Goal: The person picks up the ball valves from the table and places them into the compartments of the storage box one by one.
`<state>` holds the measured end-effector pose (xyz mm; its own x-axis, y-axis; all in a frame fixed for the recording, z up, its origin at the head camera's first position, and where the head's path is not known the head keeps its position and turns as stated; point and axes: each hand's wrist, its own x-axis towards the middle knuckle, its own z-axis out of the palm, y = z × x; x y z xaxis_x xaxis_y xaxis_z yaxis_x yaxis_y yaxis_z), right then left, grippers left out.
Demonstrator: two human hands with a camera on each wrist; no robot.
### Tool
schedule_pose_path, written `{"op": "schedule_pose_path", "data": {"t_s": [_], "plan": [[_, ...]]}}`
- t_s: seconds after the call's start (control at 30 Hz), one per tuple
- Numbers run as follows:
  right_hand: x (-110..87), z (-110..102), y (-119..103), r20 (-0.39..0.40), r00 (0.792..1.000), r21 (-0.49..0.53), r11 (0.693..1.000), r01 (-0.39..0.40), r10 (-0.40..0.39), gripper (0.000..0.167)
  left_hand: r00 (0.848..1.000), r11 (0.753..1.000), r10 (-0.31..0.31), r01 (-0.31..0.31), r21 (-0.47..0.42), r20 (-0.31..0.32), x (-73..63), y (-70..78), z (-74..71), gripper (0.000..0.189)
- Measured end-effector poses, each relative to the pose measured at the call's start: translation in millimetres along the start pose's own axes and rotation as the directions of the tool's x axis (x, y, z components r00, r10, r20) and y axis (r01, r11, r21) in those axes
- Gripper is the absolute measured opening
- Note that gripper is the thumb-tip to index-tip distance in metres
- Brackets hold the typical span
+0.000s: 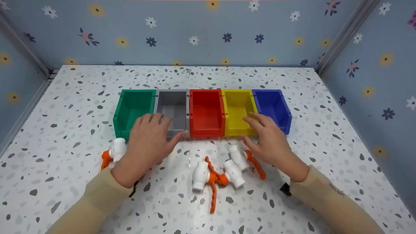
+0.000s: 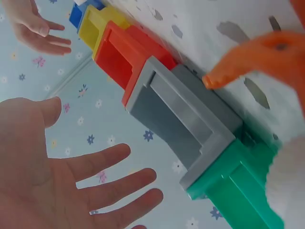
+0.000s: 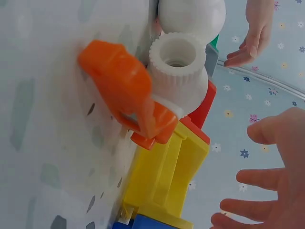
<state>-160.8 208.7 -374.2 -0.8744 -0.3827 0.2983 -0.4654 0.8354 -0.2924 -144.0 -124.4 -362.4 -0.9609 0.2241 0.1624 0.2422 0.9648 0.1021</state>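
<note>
Hands, bins and valves at a table, as seen from the head and both wrists. The left hand (image 1: 151, 139) hung in front of the green bin (image 1: 138, 99) and the grey bin (image 1: 172, 113), while the right hand (image 1: 268, 138) hovered about the yellow bin (image 1: 239, 102). The fingers of both were spread and released, grasping nothing; the wrist views showed air between each palm and the bins.

The red bin (image 1: 207, 113) and the blue bin (image 1: 271, 104) completed a side-by-side row, its members abutting, an arrangement that presumably kept each from sliding sideways. Their lower front edges faced the person, probably to ease reach.

The white-bodied valves lay on the table (image 1: 162, 208) in front of the row, none visible inside it. The left valve (image 1: 119, 149) was partly covered by the left forearm; a speck of orange beside that wrist could not be resolved. The middle valve (image 1: 200, 175) and its neighbour (image 1: 234, 173) met at their orange handles, so moving one would likely disturb the other. The rightmost valve (image 1: 239, 157) lay nearest the right hand, its handle angled toward the person, seemingly steadying the rounded body against rolling.
</note>
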Motion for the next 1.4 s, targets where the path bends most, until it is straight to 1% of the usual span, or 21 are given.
{"op": "schedule_pose_path", "data": {"t_s": [0.1,0.23,0.3,0.4,0.53,0.6,0.7,0.77,0.9,1.07,1.2,1.4], "plan": [[-1.7,1,3,-0.046,0.998,0.033,0.999,0.034,-0.032,0.044,1.000,0.999,-0.018,0.018,-0.046,-0.018,-0.3,-6.6,-4.0,0.066],[-3.3,-1,5,-0.057,0.995,0.074,0.993,0.087,-0.083,0.033,0.999,0.996,-0.040,0.037,-0.084,-0.032,0.5,-17.1,-10.0,0.065],[-4.0,-1,5,-0.040,0.993,0.103,0.988,0.118,-0.114,0.027,0.998,0.995,-0.044,0.040,-0.096,-0.042,1.2,-23.4,-13.4,0.065],[-5.8,-2,6,-0.004,0.990,0.142,0.980,0.143,-0.143,0.021,0.997,0.992,-0.058,0.051,-0.114,-0.057,1.5,-33.2,-18.8,0.064],[-8.4,-2,6,0.038,0.985,0.169,0.972,0.160,-0.169,0.019,0.993,0.988,-0.081,0.068,-0.140,-0.090,0.4,-46.7,-23.5,0.056],[-9.3,-2,7,0.052,0.983,0.172,0.971,0.165,-0.176,0.019,0.991,0.985,-0.097,0.083,-0.150,-0.090,-0.3,-53.9,-25.2,0.050],[-10.0,-2,9,0.074,0.981,0.165,0.972,0.164,-0.178,0.021,0.990,0.980,-0.126,0.113,-0.166,-0.070,0.1,-66.2,-27.4,0.044],[-10.5,-2,10,0.087,0.980,0.155,0.975,0.162,-0.177,0.023,0.987,0.974,-0.161,0.153,-0.170,-0.032,2.0,-74.4,-28.8,0.043],[-12.1,-2,12,0.108,0.978,0.143,0.976,0.164,-0.180,0.025,0.979,0.966,-0.205,0.203,-0.159,0.007,5.9,-91.8,-28.8,0.042],[-14.5,-1,14,0.167,0.970,0.159,0.975,0.153,-0.179,0.026,0.967,0.958,-0.246,0.253,-0.134,0.065,7.3,-109.2,-27.3,0.039],[-16.0,-1,15,0.214,0.961,0.171,0.976,0.139,-0.174,0.025,0.960,0.953,-0.260,0.273,-0.132,0.108,6.8,-120.4,-25.1,0.040],[-17.5,-4,15,0.246,0.951,0.169,0.975,0.148,-0.187,0.027,0.950,0.946,-0.275,0.295,-0.137,0.147,7.7,-135.3,-22.8,0.043]]}}
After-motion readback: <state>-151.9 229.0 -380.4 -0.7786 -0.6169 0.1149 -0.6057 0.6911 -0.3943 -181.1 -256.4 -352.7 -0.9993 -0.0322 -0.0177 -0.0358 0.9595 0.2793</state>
